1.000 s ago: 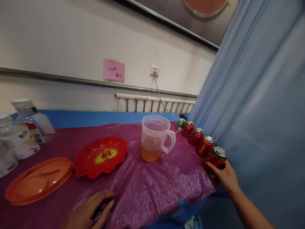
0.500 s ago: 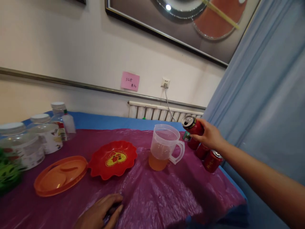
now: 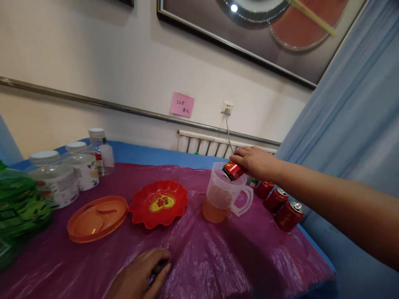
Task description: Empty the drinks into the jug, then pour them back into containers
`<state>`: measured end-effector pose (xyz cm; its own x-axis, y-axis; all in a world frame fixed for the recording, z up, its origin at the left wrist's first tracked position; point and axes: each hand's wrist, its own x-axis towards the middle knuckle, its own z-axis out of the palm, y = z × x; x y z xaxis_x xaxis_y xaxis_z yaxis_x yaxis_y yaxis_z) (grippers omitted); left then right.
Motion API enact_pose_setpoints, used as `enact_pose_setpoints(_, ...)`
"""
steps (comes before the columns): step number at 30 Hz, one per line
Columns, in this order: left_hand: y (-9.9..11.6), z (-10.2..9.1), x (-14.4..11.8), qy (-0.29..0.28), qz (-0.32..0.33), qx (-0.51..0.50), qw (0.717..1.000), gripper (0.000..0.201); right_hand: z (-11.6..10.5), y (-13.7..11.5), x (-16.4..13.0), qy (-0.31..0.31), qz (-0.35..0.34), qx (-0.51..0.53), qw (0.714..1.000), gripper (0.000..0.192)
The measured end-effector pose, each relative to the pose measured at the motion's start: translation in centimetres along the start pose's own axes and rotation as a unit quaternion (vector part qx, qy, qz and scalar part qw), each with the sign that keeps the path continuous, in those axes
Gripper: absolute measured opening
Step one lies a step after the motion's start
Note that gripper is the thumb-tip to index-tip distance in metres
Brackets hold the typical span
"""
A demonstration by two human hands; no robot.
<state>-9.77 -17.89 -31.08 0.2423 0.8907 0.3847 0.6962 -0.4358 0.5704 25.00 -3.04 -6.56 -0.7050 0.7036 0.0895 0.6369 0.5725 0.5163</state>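
1. At 6 o'clock, nearest the camera: left hand (image 3: 140, 277) flat on the crinkled magenta plastic table cover (image 3: 218, 257), fingers loosely curled, nothing visibly gripped, pinning the sheet.
2. At 9 o'clock: flat orange plastic lid with moulded recesses (image 3: 97, 218), just beside the scalloped red plastic dish with a yellow centre emblem (image 3: 158, 203); rims close, contact not clear. Green packaging (image 3: 21, 207) at the left edge.
3. Centre, toward 12 o'clock from the left hand: clear plastic measuring jug with a side handle (image 3: 226, 195), upright, amber liquid (image 3: 213, 212) filling only its bottom part.
4. Above the jug rim: right hand (image 3: 257, 162) wrapped around a red aluminium drink can (image 3: 233, 170), tipped steeply with its top angled down into the jug mouth. No stream visible at this size.
5. Pouring well, as a judgement: can opening kept inside the rim rather than over it, tilt raised gradually to avoid gulping and splash, jug steady on the slippery sheet, elbow clear of the neighbours.
6. At 3 o'clock of the jug: three more red cans standing in a row (image 3: 276, 200) along the table edge, near the pale blue curtain (image 3: 358, 124).
7. At 10 o'clock, farther back: clear jars with white lids (image 3: 67, 174).
8. Farthest: pink paper note (image 3: 182, 104) on the wall, white socket (image 3: 227, 108).
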Motion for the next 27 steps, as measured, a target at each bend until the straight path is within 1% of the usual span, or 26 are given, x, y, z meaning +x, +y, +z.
enact_pose_setpoints(4,0.3,-0.2,0.1,0.001,0.012,0.0,1.0,0.019,-0.8,-1.6,2.0,-0.027,-0.078,-0.065,0.994,0.022)
enact_pose_setpoints(8,0.3,-0.1,0.0,0.01,0.025,0.01,1.0,0.018,-0.8,-3.3,2.8,-0.052,-0.113,-0.113,0.986,0.018)
enact_pose_setpoints(12,0.2,0.0,-0.2,0.018,0.034,0.03,0.999,0.017,-0.3,-3.9,2.8,-0.052,-0.117,-0.149,0.98,0.02)
enact_pose_setpoints(17,1.1,-0.2,-0.2,0.035,0.067,0.081,0.994,0.019,-0.1,-3.5,2.7,-0.021,-0.116,-0.166,0.979,0.017)
enact_pose_setpoints(22,1.5,0.1,-0.3,0.051,0.092,0.118,0.987,0.021,-0.4,-3.1,2.7,-0.006,-0.117,-0.181,0.976,0.016)
enact_pose_setpoints(27,1.4,0.4,-0.5,0.034,0.09,0.162,0.982,0.025,-0.7,-2.8,2.6,0.006,-0.12,-0.199,0.973,0.017)
